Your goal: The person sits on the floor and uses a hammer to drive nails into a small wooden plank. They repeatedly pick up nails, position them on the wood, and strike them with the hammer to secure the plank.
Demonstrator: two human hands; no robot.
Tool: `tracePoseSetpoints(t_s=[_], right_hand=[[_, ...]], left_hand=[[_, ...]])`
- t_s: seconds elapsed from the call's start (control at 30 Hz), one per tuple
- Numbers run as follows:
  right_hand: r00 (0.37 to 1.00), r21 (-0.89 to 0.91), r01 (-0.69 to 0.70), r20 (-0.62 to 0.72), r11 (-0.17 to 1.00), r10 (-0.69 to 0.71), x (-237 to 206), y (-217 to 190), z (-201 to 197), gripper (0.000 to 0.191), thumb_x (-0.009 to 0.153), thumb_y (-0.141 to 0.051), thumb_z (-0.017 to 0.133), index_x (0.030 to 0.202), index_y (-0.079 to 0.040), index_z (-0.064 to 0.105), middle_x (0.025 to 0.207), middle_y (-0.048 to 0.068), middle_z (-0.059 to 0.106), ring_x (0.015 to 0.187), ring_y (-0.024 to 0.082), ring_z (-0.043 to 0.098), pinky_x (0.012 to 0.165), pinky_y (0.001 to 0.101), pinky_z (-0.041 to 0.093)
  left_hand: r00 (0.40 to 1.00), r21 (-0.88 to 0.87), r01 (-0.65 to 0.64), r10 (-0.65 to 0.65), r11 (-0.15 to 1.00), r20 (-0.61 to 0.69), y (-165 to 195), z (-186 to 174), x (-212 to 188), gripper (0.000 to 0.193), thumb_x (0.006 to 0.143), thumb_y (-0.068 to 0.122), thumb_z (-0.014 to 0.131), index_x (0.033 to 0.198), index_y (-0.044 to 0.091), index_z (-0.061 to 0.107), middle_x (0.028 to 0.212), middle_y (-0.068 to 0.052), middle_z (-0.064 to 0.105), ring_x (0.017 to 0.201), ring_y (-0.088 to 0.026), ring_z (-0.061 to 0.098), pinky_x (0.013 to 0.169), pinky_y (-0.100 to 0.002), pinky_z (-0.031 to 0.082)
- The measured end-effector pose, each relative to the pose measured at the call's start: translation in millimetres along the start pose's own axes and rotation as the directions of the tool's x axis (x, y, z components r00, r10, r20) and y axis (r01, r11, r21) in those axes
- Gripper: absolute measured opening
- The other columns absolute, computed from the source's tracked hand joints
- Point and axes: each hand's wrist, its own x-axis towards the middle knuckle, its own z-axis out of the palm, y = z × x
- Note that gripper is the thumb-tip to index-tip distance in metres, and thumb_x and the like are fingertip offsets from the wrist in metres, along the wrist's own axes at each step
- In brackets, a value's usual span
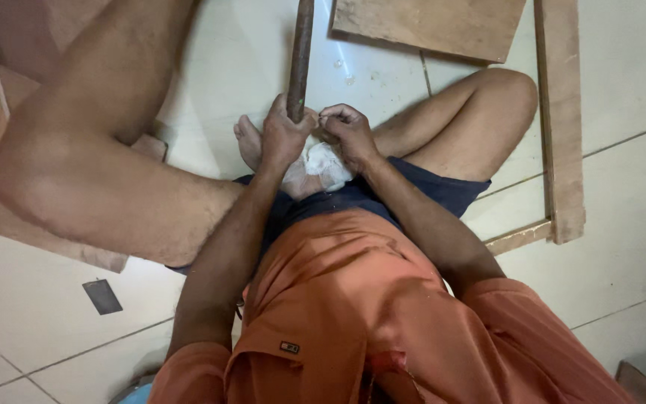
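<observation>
Orange shirt (pixel 353 314) fills my near view, and beyond it I see my left hand (pixel 282 138) clenched around a dark wooden rod (pixel 300 52) while my right hand (pixel 349 131) pinches something tiny above a white cloth (pixel 324 163) on the tiled floor (pixel 622 247).

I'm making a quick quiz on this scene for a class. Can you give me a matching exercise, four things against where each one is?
Things:
1. dark wooden rod
2. white cloth
3. small dark flat piece
4. long wooden strip

Places:
A. on the tile beside the raised knee
B. gripped at its lower end by the left hand
C. under the right hand, over the foot
D. along the floor past the bent knee

Pairs: 1-B, 2-C, 3-A, 4-D
</observation>
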Motion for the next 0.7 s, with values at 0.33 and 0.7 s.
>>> tracePoseSetpoints(t_s=[0.33, 0.7], right_hand=[[0.97, -0.551, 0.2, -0.006, 0.81, -0.243, -8, -11, 3, 0.014, 0.094, -0.003, 0.072, 0.108, 0.0, 0.072, 0.095, 0.004, 0.074, 0.085, 0.009, 0.068, 0.076, 0.0239, 0.057], [0.856, -0.894, 0.446, 0.413, 0.041, -0.309, 4, -46, 10, 0.013, 0.09, -0.008, 0.077, 0.102, -0.011, 0.078, 0.1, 0.006, 0.077, 0.093, 0.027, 0.069, 0.083, 0.0396, 0.055]], left_hand=[[1.0, 0.117, -0.027, 0.028, 0.993, -0.002, 4, -3, -3, 0.037, 0.083, 0.015, 0.076, 0.114, 0.001, 0.061, 0.089, -0.015, 0.074, 0.083, -0.026, 0.074, 0.076, -0.038, 0.057], [0.999, 0.18, -0.01, 0.0, 0.984, 0.053, 12, -4, 9, 0.045, 0.088, 0.024, 0.079, 0.122, 0.0, 0.06, 0.099, -0.014, 0.077, 0.094, -0.027, 0.077, 0.083, -0.04, 0.059]])
